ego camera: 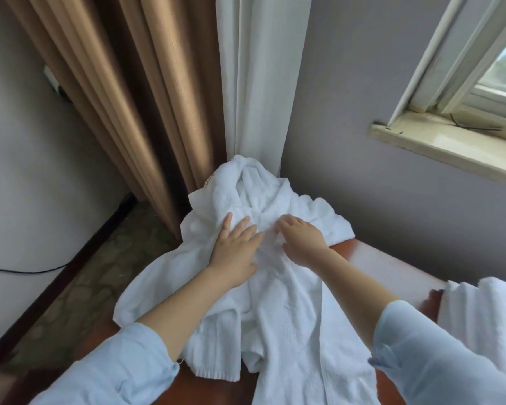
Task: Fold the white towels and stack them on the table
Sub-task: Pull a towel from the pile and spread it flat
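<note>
Left grip (234,252) flat, fingers apart on crumpled white towel (275,302), right grip (303,242) pinching it, red-brown table (392,264)

Soft daylight enters from the window (500,71) at upper right, its pane blown out. The white towels (278,287) at centre lose fold detail to brightness. Deep shadows fill the pleats of the brown curtain (135,97) at upper left. Wide-angle distortion bends the frame edges, and the picture is slightly soft.

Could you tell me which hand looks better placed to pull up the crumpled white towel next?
Probably the right hand: its fingers curl into the white towel, while the left hand lies flat on it, fingers straight.
</note>
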### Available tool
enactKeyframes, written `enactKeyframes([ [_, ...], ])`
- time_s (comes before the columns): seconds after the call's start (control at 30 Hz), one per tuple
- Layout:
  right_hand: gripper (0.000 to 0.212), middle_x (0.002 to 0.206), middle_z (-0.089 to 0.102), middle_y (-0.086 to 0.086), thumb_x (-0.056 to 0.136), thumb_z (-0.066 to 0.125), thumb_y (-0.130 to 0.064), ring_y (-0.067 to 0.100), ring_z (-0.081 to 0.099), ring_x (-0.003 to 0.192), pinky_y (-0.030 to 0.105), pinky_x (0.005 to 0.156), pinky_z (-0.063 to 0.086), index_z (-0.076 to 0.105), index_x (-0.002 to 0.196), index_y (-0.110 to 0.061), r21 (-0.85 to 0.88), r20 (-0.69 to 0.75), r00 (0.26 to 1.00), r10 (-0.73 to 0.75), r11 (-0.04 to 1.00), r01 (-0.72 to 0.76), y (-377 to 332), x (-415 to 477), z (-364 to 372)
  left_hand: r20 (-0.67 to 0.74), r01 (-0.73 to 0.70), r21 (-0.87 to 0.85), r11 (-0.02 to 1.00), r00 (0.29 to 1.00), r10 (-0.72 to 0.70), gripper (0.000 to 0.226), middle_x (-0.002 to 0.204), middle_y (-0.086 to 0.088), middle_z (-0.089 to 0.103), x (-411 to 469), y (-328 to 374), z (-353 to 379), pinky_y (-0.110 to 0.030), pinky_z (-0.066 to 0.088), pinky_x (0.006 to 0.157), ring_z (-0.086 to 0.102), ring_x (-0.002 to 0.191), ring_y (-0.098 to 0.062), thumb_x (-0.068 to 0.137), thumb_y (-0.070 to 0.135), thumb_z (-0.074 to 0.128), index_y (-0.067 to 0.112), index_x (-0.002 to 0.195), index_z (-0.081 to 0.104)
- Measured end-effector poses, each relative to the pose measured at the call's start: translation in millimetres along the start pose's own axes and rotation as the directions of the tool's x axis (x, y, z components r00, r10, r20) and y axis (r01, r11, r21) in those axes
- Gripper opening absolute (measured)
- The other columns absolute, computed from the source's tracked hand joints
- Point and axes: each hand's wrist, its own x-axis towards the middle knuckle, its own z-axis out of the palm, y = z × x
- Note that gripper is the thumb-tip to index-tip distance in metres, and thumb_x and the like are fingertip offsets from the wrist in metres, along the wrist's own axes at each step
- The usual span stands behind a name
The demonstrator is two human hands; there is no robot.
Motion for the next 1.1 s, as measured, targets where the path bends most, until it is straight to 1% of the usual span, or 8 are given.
enactKeyframes([
  [0.13,0.013,0.115,0.058,-0.004,0.098,0.047,-0.022,0.02,0.057,0.095,0.033,0.069,0.042,0.055,0.108,-0.019,0.181,-0.062,0.998,0.032,0.983,-0.021,6,-1,1,-0.039,0.021,-0.005,1.0,0.999,-0.021,0.071,0.162,0.001,0.018,0,5,6,-0.051,-0.026,0.111,0.0,0.152,-0.02,0.095,0.041,0.051,0.023,0.155,0.019],
  [0.23,0.014,0.082,0.06,-0.003,0.101,0.044,-0.026,0.023,0.055,0.074,0.035,0.061,0.04,0.05,0.098,-0.014,0.415,-0.142,0.98,0.141,0.907,-0.07,8,-13,-14,-0.086,0.049,-0.059,0.997,0.995,-0.054,0.068,0.165,0.001,0.008,3,11,0,-0.051,-0.026,0.111,-0.003,0.152,-0.018,0.098,0.037,0.046,0.023,0.156,0.013],
  [0.4,0.016,0.064,0.05,-0.005,0.101,0.041,-0.027,0.008,0.044,0.052,0.028,0.048,0.038,0.049,0.095,-0.014,0.604,-0.19,0.937,0.294,0.787,-0.124,12,-47,-46,-0.235,-0.017,-0.236,0.971,0.971,-0.04,0.035,0.165,0.002,0.007,5,24,-20,-0.044,-0.012,0.119,-0.003,0.152,-0.017,0.104,0.03,0.038,0.026,0.138,0.043],
  [0.53,0.014,0.06,0.048,-0.011,0.097,0.044,-0.027,0.0,0.046,0.051,0.026,0.054,0.036,0.05,0.085,-0.024,0.67,-0.24,0.897,0.371,0.732,-0.123,7,-89,-61,-0.3,-0.118,-0.47,0.875,0.953,-0.032,0.02,0.147,-0.002,0.046,-10,45,-45,-0.037,0.014,0.117,0.019,0.148,-0.022,0.105,0.023,0.037,0.018,0.106,0.056],
  [0.63,0.016,0.054,0.047,-0.012,0.093,0.048,-0.029,0.004,0.042,0.049,0.025,0.05,0.038,0.051,0.078,-0.029,0.727,-0.279,0.857,0.432,0.679,-0.105,0,-126,-74,-0.244,-0.077,-0.693,0.716,0.961,-0.133,0.017,0.088,0.006,0.06,-35,63,-64,-0.039,0.044,0.07,0.059,0.1,-0.031,0.106,0.034,0.03,0.028,0.094,0.04],
  [0.7,0.015,0.056,0.048,-0.012,0.091,0.05,-0.028,0.008,0.044,0.05,0.024,0.049,0.038,0.054,0.077,-0.029,0.74,-0.291,0.848,0.442,0.666,-0.093,-6,-151,-81,-0.273,-0.088,-0.766,0.637,0.941,-0.199,0.019,0.08,0.008,0.057,-49,74,-74,-0.03,0.042,0.057,0.058,0.075,-0.018,0.105,0.037,0.031,0.028,0.092,0.042],
  [0.87,0.022,0.069,0.054,-0.007,0.094,0.054,-0.017,0.01,0.047,0.063,0.02,0.055,0.038,0.055,0.073,-0.026,0.758,-0.358,0.816,0.453,0.652,-0.029,-20,-220,-95,-0.339,-0.171,-0.864,0.473,0.893,-0.296,0.021,0.071,0.013,0.055,-91,114,-105,-0.025,0.039,0.059,0.051,0.068,-0.005,0.096,0.033,0.039,0.029,0.077,0.047],
  [1.1,0.013,0.076,0.055,-0.008,0.096,0.055,-0.017,0.004,0.049,0.067,0.011,0.055,0.037,0.058,0.084,-0.02,0.769,-0.394,0.777,0.49,0.639,-0.013,-18,-322,-104,-0.339,-0.248,-0.889,0.386,0.922,-0.186,0.023,0.052,0.017,0.046,-151,179,-128,-0.027,0.035,0.053,0.042,0.051,-0.005,0.082,0.036,0.039,0.027,0.062,0.039],
])
